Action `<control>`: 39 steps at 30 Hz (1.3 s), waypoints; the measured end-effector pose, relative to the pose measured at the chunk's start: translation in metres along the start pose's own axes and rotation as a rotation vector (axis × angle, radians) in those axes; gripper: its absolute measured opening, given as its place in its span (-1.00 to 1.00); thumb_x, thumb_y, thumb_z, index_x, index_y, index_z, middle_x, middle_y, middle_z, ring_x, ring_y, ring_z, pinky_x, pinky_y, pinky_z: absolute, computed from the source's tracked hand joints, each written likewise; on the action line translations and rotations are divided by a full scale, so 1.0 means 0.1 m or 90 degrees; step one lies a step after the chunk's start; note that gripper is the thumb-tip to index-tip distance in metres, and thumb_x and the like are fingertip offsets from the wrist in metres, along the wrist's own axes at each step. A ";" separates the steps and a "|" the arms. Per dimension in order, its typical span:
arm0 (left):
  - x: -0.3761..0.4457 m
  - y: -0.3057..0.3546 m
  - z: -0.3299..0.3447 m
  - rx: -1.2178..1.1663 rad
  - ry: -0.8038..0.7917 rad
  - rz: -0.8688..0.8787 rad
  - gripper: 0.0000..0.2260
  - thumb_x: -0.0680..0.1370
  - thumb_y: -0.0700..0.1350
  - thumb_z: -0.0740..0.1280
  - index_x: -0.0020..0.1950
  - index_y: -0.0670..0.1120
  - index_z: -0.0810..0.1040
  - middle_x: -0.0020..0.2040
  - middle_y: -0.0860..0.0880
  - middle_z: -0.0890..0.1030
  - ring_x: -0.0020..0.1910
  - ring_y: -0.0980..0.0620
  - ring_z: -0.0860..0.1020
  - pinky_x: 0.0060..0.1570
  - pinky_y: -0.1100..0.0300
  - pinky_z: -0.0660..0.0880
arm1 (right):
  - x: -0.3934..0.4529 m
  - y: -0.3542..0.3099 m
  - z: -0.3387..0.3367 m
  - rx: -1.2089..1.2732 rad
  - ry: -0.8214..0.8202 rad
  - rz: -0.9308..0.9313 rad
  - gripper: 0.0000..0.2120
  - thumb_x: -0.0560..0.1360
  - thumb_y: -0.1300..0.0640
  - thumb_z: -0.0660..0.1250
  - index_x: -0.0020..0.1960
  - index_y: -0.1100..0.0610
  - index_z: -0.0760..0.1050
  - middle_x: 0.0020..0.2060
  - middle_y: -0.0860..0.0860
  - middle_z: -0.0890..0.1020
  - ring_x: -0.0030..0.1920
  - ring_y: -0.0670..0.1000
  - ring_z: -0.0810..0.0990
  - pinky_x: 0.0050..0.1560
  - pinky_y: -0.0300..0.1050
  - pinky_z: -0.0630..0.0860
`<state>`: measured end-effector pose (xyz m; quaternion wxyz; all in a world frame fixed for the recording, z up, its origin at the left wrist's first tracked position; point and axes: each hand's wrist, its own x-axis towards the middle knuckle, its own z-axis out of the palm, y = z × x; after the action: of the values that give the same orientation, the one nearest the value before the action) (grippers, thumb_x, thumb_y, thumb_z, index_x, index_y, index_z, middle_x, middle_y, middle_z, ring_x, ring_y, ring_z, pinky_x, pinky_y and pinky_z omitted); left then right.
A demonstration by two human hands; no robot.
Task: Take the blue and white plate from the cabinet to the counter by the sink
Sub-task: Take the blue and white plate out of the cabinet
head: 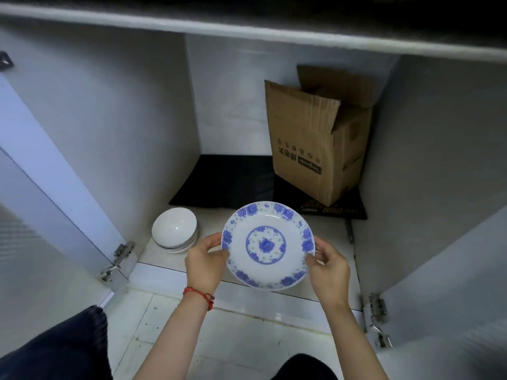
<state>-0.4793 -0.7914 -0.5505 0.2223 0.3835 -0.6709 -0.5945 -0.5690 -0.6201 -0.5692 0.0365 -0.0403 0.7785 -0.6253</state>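
Observation:
The blue and white plate [267, 245], white with blue flowers on its rim and a blue ring at its centre, hangs in the air at the front opening of the low cabinet [153, 111]. My left hand [205, 261] grips its left rim, thumb on top. At the plate's right rim my right hand [327, 266] holds on in the same way. The plate tilts slightly toward me. A red string bracelet circles my left wrist.
A stack of white bowls [175, 229] sits on the cabinet floor just left of the plate. An open cardboard box [315, 138] stands at the back right on a black mat [225, 185]. Both cabinet doors [35, 165] stand open, with metal hinges [118, 259] at the sides.

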 end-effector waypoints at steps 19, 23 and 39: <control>-0.14 0.34 0.14 -0.031 -0.112 0.014 -0.76 0.40 -0.41 0.33 -0.07 -0.12 0.61 -0.17 0.08 0.62 -0.12 -0.02 0.59 -0.27 0.19 0.61 | -0.19 -0.41 -0.48 -0.009 0.077 0.059 -0.67 0.42 0.41 0.27 0.10 0.11 0.55 -0.10 -0.03 0.63 -0.08 -0.07 0.57 -0.23 -0.36 0.56; -0.36 0.51 0.18 -0.001 -0.148 -0.017 -0.75 0.36 -0.42 0.35 -0.10 -0.12 0.65 -0.36 0.28 0.66 -0.28 0.20 0.60 -0.16 0.09 0.59 | -0.33 -0.56 -0.74 -0.061 0.104 0.087 -0.67 0.41 0.41 0.28 0.09 0.14 0.56 -0.03 0.03 0.66 -0.04 0.02 0.60 -0.10 -0.32 0.57; -1.17 1.58 -0.39 0.069 -0.162 -0.132 -0.66 0.38 -0.40 0.34 -0.10 0.04 0.64 -0.31 0.30 0.66 -0.25 0.30 0.61 -0.19 0.40 0.56 | -1.08 -1.68 -1.13 -0.085 0.132 0.182 -0.68 0.40 0.46 0.29 0.09 0.21 0.56 -0.07 0.07 0.64 -0.19 -0.36 0.54 -0.21 -0.59 0.40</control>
<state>-0.4182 -0.7248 -0.3710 0.0523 0.3838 -0.6817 -0.6207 -0.4709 -0.5349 -0.3799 0.0413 0.1330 0.8154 -0.5618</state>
